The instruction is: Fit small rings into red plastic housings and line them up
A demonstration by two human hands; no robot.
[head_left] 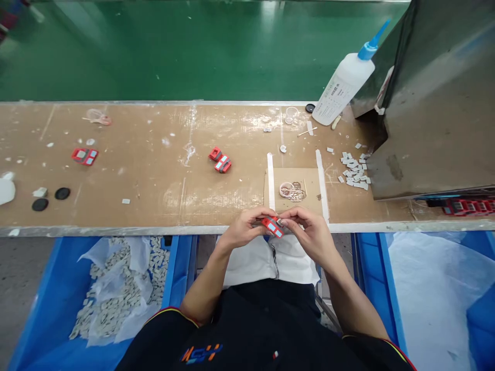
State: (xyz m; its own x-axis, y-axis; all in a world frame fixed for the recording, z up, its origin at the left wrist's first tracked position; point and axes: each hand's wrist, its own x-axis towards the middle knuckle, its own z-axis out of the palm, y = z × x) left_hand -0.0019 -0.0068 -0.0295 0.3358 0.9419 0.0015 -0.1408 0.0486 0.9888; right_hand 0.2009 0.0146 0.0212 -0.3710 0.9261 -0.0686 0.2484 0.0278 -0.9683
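My left hand (245, 228) is closed round one end of a small red toy car (274, 227) with pale window-like patches, held just over the table's front edge. At the car's other end, the fingers of my right hand (309, 231) are pinched together, with a small greyish-white piece (280, 222) at the fingertips. Whether that piece touches the car is unclear. Just beyond my hands, a cardboard pad (314, 198) between white tape strips carries a clear ring-shaped dish (286, 189) and a brownish smear. Farther left lie two more red toy cars (223, 164), close together.
A white bottle with a blue nozzle (342, 87) leans beside a metal housing (436, 103). Small white pieces (353, 172) are heaped near it. Another red car (85, 156) lies at left. Blue bins (180, 268) flank my lap. A green surface (154, 51) runs behind the table.
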